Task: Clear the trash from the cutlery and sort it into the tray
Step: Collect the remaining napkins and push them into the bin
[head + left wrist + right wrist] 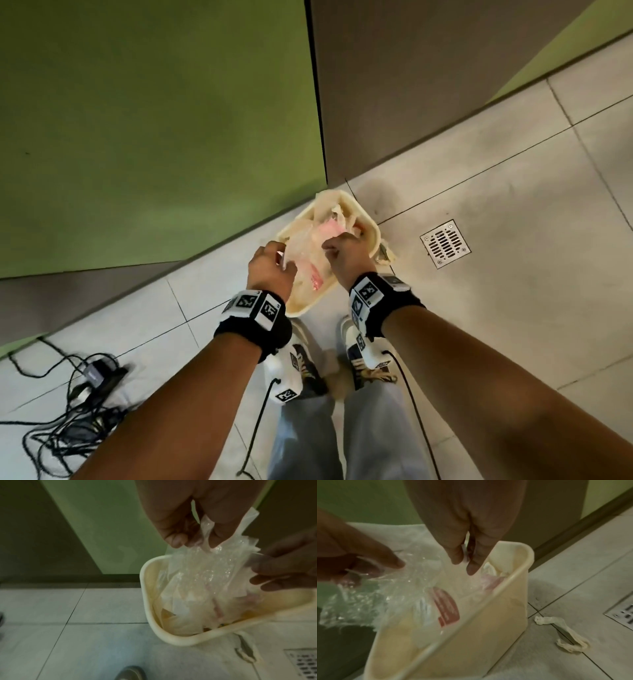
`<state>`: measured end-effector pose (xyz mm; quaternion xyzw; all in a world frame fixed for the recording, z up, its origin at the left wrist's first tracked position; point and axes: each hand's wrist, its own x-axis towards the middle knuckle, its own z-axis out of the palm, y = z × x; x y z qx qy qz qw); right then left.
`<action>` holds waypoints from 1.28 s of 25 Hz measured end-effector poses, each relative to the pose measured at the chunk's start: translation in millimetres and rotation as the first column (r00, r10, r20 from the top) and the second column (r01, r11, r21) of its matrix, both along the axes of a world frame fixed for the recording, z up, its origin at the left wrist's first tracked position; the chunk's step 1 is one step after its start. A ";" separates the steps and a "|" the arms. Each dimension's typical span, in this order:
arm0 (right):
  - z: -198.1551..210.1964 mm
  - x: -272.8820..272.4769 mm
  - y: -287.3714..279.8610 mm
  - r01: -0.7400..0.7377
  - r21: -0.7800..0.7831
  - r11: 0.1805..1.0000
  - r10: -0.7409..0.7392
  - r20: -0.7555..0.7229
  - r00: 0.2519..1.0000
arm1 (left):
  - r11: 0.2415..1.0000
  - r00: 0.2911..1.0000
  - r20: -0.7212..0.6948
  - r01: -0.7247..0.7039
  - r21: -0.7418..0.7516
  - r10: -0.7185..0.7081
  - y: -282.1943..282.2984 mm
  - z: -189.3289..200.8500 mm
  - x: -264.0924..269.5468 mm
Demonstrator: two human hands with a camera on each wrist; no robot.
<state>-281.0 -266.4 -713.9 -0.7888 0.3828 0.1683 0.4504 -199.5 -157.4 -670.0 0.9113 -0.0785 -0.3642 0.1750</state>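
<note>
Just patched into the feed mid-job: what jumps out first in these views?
Both hands meet over a cream waste bin on the tiled floor by the green wall: the left hand pinches a crinkled clear plastic wrapper, and the right hand pinches its other edge above the bin's opening. The bin already holds wrappers, one with a red label. A twisted white scrap lies on the floor beside it, near a metal drain.

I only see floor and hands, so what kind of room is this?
Probably a kitchen's back or wash area, though that is a guess: a tiled floor with a metal drain, green wall panels, and a cream bin of wrappers.
</note>
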 end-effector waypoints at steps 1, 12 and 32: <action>-10.9 1.7 2.1 -0.092 0.013 0.996 0.092 -0.039 0.995 | 0.999 0.999 -0.012 0.041 0.007 -0.041 -1.1 -10.9 0.5; -66.1 3.7 3.4 -0.738 0.009 0.675 0.609 -0.571 0.550 | 0.811 0.788 -0.310 0.580 0.082 -0.532 -7.0 -85.2 -9.6; 225.0 -71.1 -57.5 -0.311 -0.304 0.901 0.304 -0.071 0.950 | 0.966 0.963 -0.110 0.235 -0.104 -0.246 -2.4 221.5 -23.6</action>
